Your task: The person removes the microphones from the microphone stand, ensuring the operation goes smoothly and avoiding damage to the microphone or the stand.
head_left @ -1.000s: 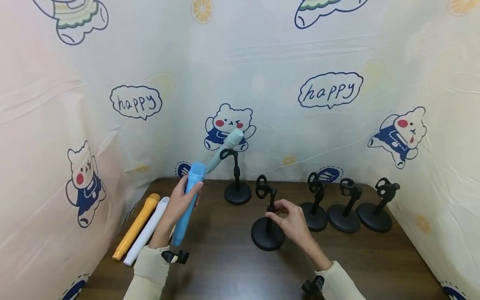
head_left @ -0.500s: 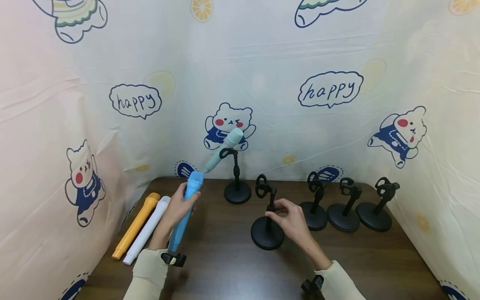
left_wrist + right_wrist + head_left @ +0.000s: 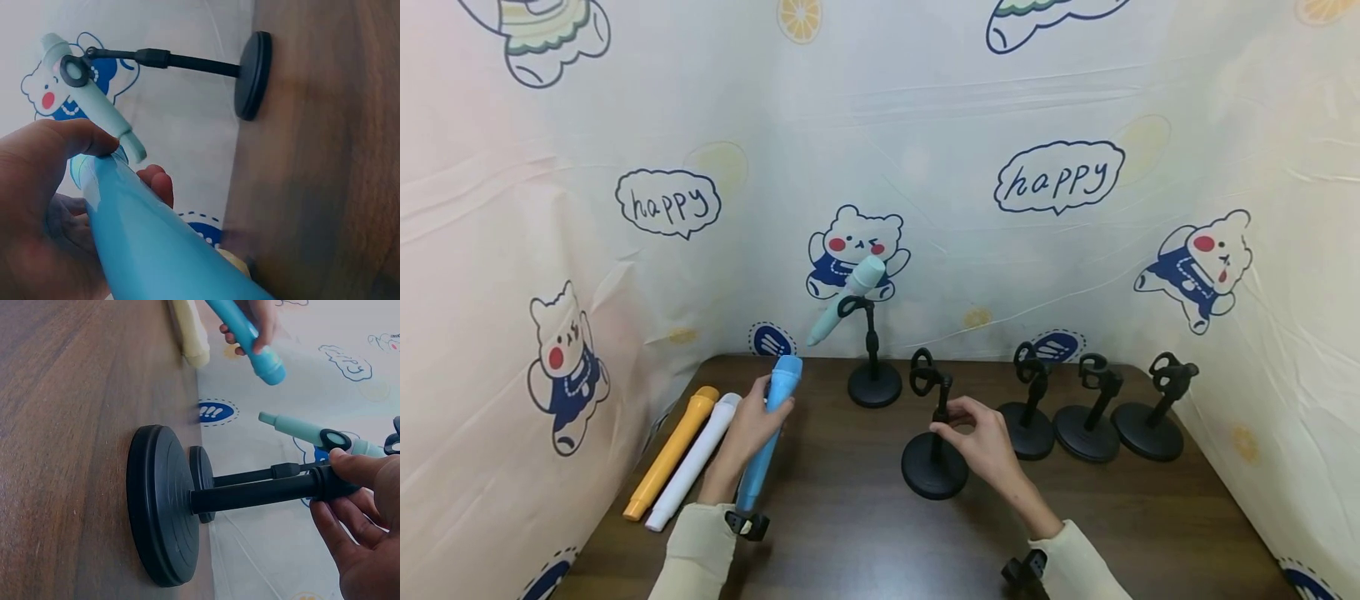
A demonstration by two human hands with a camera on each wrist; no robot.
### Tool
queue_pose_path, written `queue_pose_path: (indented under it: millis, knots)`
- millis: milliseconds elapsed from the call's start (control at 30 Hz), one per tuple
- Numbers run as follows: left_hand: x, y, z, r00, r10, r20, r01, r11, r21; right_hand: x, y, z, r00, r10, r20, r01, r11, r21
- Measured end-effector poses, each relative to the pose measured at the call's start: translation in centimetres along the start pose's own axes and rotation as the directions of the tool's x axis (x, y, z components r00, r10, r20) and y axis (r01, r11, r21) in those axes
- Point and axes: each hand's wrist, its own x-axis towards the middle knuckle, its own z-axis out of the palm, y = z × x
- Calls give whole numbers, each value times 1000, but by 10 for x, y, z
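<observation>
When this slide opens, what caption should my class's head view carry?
The left hand holds a blue microphone; the right hand pinches a black tabletop microphone stand.

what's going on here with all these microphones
A person's left hand holds a blue microphone, while the right hand grips the pole of a black stand on the table. That stand's ring is empty for now. Behind it, a mint microphone already sits tilted in the back stand. Three more stands wait at the right with nothing in them. An orange microphone and a white microphone lie side by side at the left.
</observation>
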Motion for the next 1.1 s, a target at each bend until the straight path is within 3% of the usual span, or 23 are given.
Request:
queue_pose_path:
  millis: [333,633,933,1100]
  knots:
    - [4,-13,5,999,32,-32,-28,989,144,1,0,1,1000,15,10,-15,1000,4]
    - [6,-22,12,999,-14,-47,27,956,291,2,0,1,1000,9,11,-9,1000,0]
    - [6,-32,20,998,14,-61,9,929,370,2,2,0,1000,0,1,0,1000,-8]
    - [2,-33,25,997,20,-69,12,900,435,1,2,0,1000,6,2,-6,1000,-17]
